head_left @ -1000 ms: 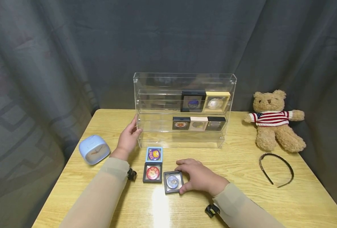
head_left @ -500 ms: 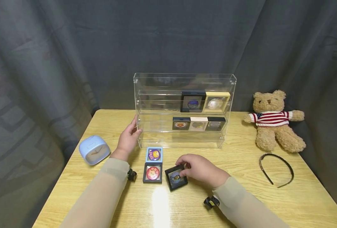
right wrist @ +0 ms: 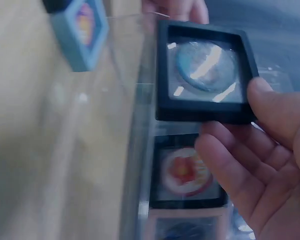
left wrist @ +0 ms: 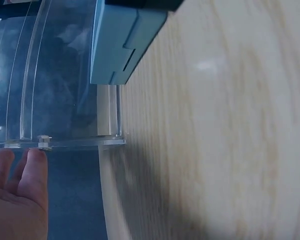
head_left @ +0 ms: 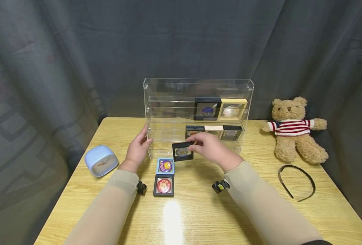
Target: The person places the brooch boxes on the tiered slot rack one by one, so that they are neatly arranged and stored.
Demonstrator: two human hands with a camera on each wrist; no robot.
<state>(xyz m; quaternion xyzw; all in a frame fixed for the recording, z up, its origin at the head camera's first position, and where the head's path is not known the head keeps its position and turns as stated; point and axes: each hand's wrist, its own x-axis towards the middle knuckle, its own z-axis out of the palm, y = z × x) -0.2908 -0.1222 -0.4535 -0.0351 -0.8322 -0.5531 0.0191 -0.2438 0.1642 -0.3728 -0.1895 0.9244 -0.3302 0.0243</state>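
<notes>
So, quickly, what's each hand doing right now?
Left hand: holding the side of the clear rack.
Right hand: pinching a black-framed case.

Stripes, grain and pale blue

Mid-frame, a black case [head_left: 183, 158]; lower centre, a light-blue case [head_left: 166, 159] with a purple-and-yellow badge [head_left: 165, 166]. Far right, a tan bear [head_left: 288, 144] in a red-and-white striped shirt [head_left: 292, 128]; left, a pale-blue clock [head_left: 99, 156]. Yellow, wood-grained tabletop [head_left: 199, 214].

Head view looks forward and down across the table [head_left: 205, 211]; both wrist views, close in, share the clear rack [head_left: 171, 114]
</notes>
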